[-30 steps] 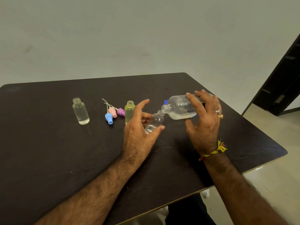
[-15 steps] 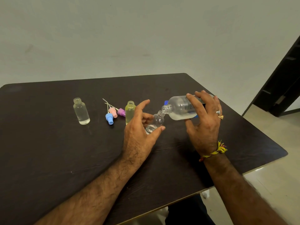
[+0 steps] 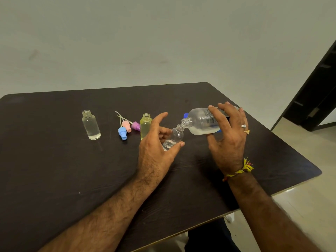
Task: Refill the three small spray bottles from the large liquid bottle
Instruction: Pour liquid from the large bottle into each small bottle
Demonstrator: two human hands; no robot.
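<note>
Head: large bottle (image 3: 201,122) over small bottle (image 3: 174,138)

dark brown table (image 3: 54,170), yellow bottle (image 3: 145,127), blue cap (image 3: 122,132)

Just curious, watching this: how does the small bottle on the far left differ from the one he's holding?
The left bottle stands upright, untouched and mostly full; the held bottle is tilted in the left hand with only a little liquid, its mouth meeting the large bottle tipped by the right hand. Both are small, clear and uncapped.
</note>
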